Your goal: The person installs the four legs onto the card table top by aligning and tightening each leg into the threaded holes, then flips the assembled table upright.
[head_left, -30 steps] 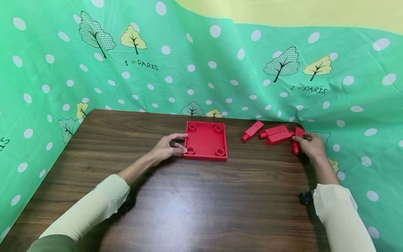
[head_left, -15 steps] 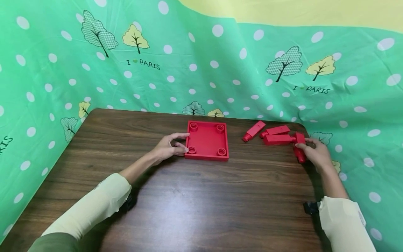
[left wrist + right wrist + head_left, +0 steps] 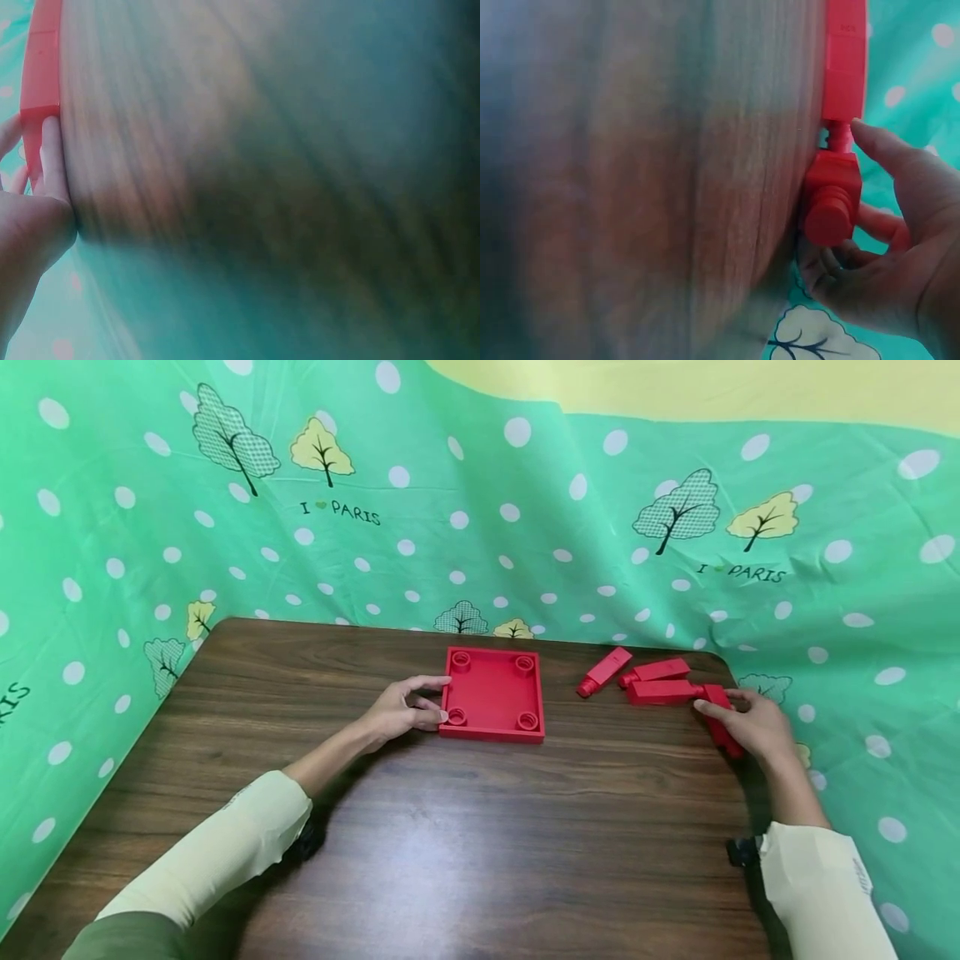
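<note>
A red square tabletop (image 3: 497, 693) with a raised rim and a round socket at each corner lies at the back middle of the table. My left hand (image 3: 405, 708) holds it by its left edge, the thumb near the front corner. At the table's right edge my right hand (image 3: 757, 725) grips a red table leg (image 3: 831, 195), whose round stub faces the camera in the right wrist view. The narrow neck of a second red leg (image 3: 660, 692) meets the held leg, and my thumb lies close to this neck. A third leg (image 3: 663, 670) lies just behind.
Another red leg (image 3: 603, 672) lies apart, between the tabletop and the pair. The brown wooden table (image 3: 450, 843) ends close to my right hand. A green dotted cloth (image 3: 420, 527) hangs along its back and sides.
My right hand has moved toward me and slightly right with the held leg, which now lies more slanted. The leg it meets has shifted forward, away from its neighbour. My left hand stays put.
</note>
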The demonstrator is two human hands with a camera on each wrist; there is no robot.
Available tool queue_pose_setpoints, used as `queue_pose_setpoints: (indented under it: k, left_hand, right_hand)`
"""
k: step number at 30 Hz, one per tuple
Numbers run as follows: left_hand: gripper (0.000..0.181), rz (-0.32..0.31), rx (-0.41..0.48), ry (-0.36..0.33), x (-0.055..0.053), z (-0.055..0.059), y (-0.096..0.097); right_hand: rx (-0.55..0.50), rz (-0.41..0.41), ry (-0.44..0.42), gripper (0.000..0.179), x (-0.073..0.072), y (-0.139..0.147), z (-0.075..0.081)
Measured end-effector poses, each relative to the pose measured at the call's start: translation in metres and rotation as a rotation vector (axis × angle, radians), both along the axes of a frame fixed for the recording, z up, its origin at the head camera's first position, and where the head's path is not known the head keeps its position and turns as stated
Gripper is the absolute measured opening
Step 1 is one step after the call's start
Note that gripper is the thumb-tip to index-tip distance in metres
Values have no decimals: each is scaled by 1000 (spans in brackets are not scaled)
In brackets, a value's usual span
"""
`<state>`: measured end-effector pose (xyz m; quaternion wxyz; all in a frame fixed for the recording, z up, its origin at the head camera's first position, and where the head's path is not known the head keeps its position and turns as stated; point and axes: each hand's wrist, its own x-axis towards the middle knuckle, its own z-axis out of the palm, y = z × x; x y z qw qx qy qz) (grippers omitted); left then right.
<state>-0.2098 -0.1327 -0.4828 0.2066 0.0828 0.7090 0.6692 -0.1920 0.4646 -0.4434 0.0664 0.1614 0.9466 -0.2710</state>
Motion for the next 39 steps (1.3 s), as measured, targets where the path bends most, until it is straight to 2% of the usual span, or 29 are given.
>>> queue_pose_setpoints:
  k: [4,8,14,17,20,22,24,27,30,32,35,38,39]
  left_hand:
    - [73,-1,1,-3,1,2,0]
    - [74,1,-4,-1,1,3,0]
    - [74,1,2,-1,-1,2,0]
    - [74,6,10,-7,-1,2,-1]
    - [75,8,12,-14,0,3,-1]
    - [75,9,3,-13,0,3,-1]
    - [75,10,0,-15,0,2,0]
    - [74,14,-2,-17,-1,3,1]
    - [74,18,8,-26,0,3,2]
    - [74,20,11,-27,0,4,2]
    - [74,21,12,-22,0,4,2]
    - [73,24,14,-19,1,3,2]
    - [73,25,13,-16,1,3,2]
  right_hand:
    - [34,12,13,94,-7,1,-1]
    - [53,1,46,80,-6,-2,2]
    - [29,-21,134,59,-2,-8,16]
    - [6,-58,143,64,-2,-15,27]
    - [-90,-110,165,70,-3,-25,36]
    - [-192,-131,189,66,-3,-32,40]
    - [-294,-131,214,52,-4,-39,42]
    - [-397,-84,236,32,-8,-49,46]
    - [-444,-36,251,35,-12,-61,49]
    - [-498,-31,260,42,-16,-68,50]
    - [-558,-30,273,42,-22,-80,50]
    - [-577,-14,282,39,-28,-93,49]
    - [-553,0,285,39,-29,-98,49]
